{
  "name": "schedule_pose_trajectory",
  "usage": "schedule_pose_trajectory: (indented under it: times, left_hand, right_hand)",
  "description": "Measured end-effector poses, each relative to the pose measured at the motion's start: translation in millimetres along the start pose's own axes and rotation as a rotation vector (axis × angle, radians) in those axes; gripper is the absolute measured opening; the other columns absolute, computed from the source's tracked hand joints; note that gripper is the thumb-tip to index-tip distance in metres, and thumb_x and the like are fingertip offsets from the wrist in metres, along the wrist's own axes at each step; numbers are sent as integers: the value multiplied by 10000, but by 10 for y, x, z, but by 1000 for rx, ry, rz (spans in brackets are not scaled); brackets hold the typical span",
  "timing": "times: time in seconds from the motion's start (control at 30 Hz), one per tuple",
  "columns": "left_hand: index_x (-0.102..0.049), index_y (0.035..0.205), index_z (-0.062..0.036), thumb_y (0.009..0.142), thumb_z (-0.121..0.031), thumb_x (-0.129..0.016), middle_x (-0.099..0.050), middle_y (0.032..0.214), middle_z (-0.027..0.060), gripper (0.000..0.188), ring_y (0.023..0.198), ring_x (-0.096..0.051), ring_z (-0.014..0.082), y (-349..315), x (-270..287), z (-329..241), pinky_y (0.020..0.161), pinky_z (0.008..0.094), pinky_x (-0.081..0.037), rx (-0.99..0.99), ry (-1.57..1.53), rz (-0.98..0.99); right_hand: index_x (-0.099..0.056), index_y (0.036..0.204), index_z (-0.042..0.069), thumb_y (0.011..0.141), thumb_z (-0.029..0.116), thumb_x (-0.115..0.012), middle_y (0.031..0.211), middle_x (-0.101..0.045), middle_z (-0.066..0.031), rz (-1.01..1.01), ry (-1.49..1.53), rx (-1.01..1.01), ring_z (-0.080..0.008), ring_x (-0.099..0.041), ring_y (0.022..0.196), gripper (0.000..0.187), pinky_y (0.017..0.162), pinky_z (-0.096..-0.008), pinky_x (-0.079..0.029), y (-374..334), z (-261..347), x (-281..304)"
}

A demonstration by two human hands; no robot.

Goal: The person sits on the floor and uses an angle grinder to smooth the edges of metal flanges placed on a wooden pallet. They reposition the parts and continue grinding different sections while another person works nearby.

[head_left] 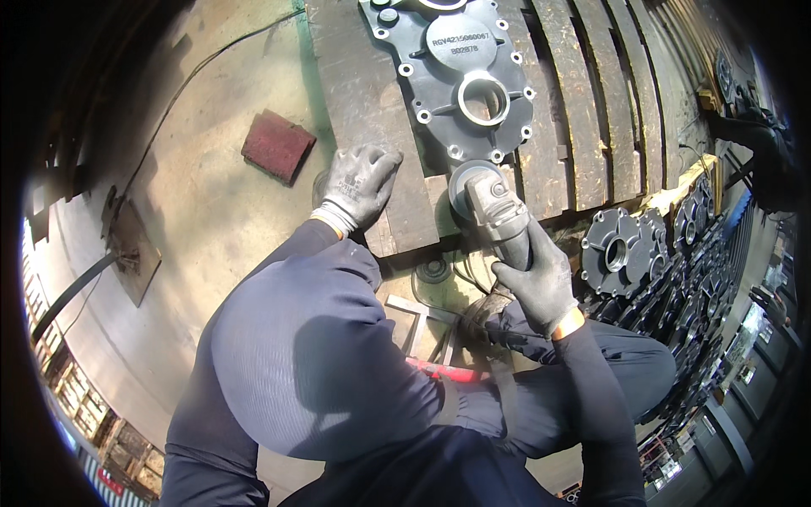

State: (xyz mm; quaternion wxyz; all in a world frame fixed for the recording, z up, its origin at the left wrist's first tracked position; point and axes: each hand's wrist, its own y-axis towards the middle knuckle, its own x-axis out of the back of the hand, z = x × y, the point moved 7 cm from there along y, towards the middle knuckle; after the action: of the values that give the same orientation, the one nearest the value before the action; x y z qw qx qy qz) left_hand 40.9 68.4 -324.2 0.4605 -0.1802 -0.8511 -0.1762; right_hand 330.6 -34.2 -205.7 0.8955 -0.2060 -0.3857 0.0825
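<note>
My right hand [541, 281], in a grey glove, is wrapped round the body of an angle grinder [500, 211]. The grinder's round disc [461, 188] is at the near end of a grey metal cover casting [441, 95]; whether they touch I cannot tell. This casting has bolt lugs round its rim and a large bored ring, and lies flat on a slatted wooden bench [359, 93]. My gloved left hand [359, 182] rests at the bench's left near corner, its fingers curled in and nothing visible in them.
A dark red block [279, 146] lies on the floor at left, with a black cable [203, 63] beyond it. Many similar castings [617, 252] are stacked at right. Below the bench edge are a round dark part [433, 270] and a metal frame [418, 314].
</note>
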Motion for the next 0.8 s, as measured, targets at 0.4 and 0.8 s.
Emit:
schedule_pose_trajectory:
  times: [0.4, 0.8]
  left_hand:
    - [-752, 1294, -183, 1006, -187, -734, -725, 1155, 89, 288, 1124, -672, 355, -11, -8, -17, 989, 516, -496, -4, 26, 18]
    - [-752, 1280, -178, 995, -209, -735, -765, 1171, 95, 288, 1116, -722, 371, 10, 25, -12, 961, 537, -552, 4, 44, 21]
  right_hand:
    - [-541, 1592, 123, 818, 302, -850, 1260, -758, -284, 42, -85, 0, -500, -747, 1130, 852, 970, -561, -603, 251, 110, -176]
    - [-524, 1622, 116, 817, 314, -850, 1269, -749, -276, 56, -94, -11, -491, -742, 1166, 891, 995, -542, -603, 174, 56, -218]
